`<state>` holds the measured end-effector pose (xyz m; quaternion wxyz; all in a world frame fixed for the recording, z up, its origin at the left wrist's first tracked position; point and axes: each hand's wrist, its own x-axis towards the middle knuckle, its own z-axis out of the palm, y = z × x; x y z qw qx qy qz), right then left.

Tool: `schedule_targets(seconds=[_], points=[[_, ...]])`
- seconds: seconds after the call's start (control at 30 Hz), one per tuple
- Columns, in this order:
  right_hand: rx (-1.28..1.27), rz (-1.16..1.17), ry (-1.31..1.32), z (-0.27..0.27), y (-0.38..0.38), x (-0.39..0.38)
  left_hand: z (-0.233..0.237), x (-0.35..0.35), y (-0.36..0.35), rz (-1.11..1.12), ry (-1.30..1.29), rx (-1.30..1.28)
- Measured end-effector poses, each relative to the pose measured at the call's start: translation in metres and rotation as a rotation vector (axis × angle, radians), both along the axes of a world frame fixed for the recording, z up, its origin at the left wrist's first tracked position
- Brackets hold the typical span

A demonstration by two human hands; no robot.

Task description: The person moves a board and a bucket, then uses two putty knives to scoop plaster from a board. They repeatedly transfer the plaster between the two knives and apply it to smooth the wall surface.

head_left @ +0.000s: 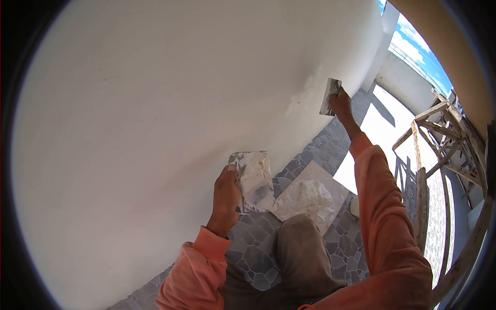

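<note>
My left hand (226, 199) grips a flat metal plate (254, 181) by its left edge, and white paste is spread over its face. Up and to the right, my right hand (340, 103) is closed on a trowel (329, 96) with a grey, paste-smeared blade. The blade is beside the lower part of the white wall (155, 119); whether it touches the wall cannot be made out. A heap of white paste (309, 199) lies on a pale square board (330, 222) on the floor, beyond my knee.
Grey stone-patterned floor (253, 258) runs along the wall's foot. Wooden scaffolding (439, 124) stands at the right, with a long pole (421, 206) near my right arm. A small pale object (355, 206) lies right of the board. A low wall (400, 77) is farther back.
</note>
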<state>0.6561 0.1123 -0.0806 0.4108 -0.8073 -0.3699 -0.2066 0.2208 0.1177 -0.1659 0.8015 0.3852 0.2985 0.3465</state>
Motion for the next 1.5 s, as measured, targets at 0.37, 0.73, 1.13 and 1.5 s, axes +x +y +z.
schedule_targets(seconds=[0.37, 0.73, 1.13, 1.5], points=[[0.149, 0.086, 0.086, -0.010, 0.032, 0.010, 0.003, 0.003, 0.000, -0.031, -0.031, -0.007], [0.208, 0.152, -0.043, -0.011, 0.061, -0.036, 0.010, 0.003, 0.001, -0.039, 0.045, 0.018], [0.213, 0.056, 0.147, 0.001, 0.039, 0.000, 0.022, 0.004, -0.004, -0.061, 0.003, -0.021], [0.256, 0.345, -0.112, -0.044, 0.042, -0.037, 0.006, 0.003, 0.001, -0.025, 0.000, 0.002]])
